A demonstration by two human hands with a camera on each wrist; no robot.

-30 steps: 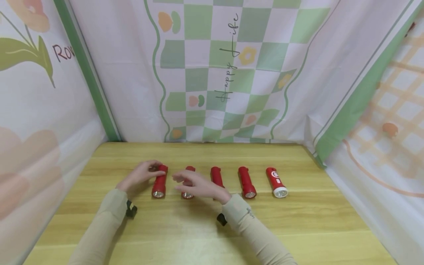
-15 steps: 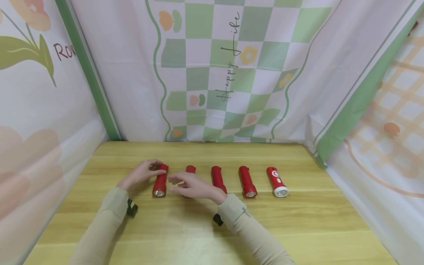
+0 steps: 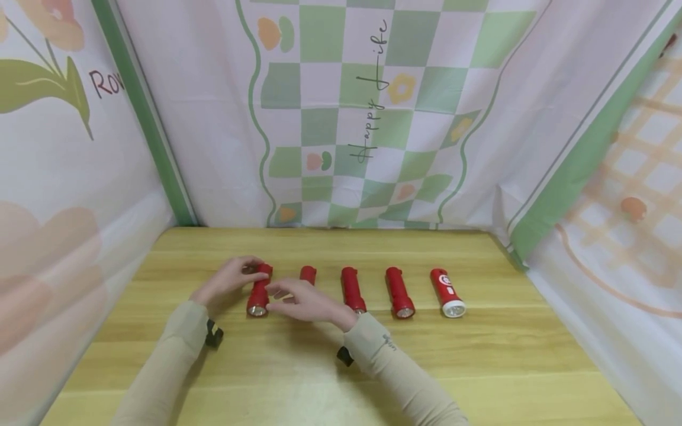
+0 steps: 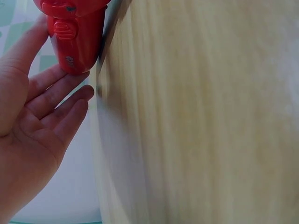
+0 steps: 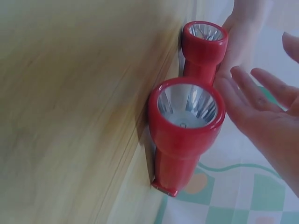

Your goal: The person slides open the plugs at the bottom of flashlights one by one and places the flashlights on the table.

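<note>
The leftmost red flashlight [image 3: 258,296] lies on the left of the worktop [image 3: 479,373], lens end near, its far tail pinched lightly between thumb and fingers of the left hand [image 3: 226,281], while the right hand [image 3: 311,302] holds nothing, fingers relaxed just beside its lens end and above the second flashlight [image 3: 308,274]. The casing looks like stiff, glossy plastic, probably light, rather slippery and apt to roll; the narrow barrel seems the surest hold, sparing the likely more fragile clear lens.
</note>
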